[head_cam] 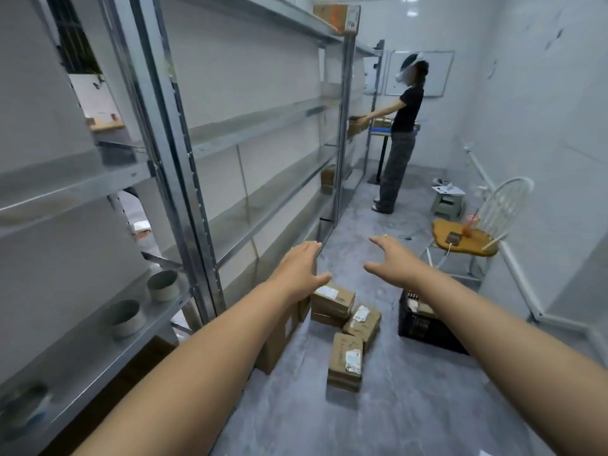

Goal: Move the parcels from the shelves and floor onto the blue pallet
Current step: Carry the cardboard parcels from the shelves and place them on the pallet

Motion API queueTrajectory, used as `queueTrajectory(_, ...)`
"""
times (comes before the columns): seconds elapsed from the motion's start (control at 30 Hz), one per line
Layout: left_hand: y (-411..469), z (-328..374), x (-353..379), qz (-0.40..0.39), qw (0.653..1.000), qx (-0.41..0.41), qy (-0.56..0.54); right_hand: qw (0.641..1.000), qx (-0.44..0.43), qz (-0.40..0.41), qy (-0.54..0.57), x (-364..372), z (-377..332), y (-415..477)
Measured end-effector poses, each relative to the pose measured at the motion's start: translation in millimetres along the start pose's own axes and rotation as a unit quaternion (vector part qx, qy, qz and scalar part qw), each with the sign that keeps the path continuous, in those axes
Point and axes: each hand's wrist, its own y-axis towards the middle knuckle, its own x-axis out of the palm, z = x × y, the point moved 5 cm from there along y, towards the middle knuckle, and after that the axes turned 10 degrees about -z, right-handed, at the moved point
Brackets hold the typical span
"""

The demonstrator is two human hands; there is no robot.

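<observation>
Several brown cardboard parcels lie on the grey floor: a stacked pair [333, 304], a tilted one [363, 324], a long one [345, 362] nearest me, and a big box [278, 337] against the rack. My left hand [301, 263] and my right hand [391, 256] reach forward above them, both empty with fingers spread, touching nothing. More parcels sit on the metal shelving [263, 126]: one on the top shelf [337, 17] and one low down [328, 179]. The blue pallet is not in view.
A person [399, 136] stands at the far end of the shelving, holding a box on a shelf. A black crate [424, 324] sits on the floor at right, beside a wooden chair [467, 238] and a small stool [447, 202]. Tape rolls [163, 284] rest on the near shelf.
</observation>
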Motion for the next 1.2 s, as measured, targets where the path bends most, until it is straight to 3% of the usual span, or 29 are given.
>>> queueTrajectory(0.47, 208, -67, 5, -0.072, 0.997, 0.034, 0.024, 0.994, 0.094, 0.027, 0.048, -11, 60, 169)
queueTrajectory(0.87, 404, -67, 36, -0.074, 0.996, -0.03, -0.029, 0.987, 0.091, -0.011, 0.129, -42, 174, 352)
queueTrajectory(1.2, 534, -99, 98, -0.123, 0.987, -0.066, -0.075, 0.98, 0.107, -0.067, 0.152, -15, 246, 480)
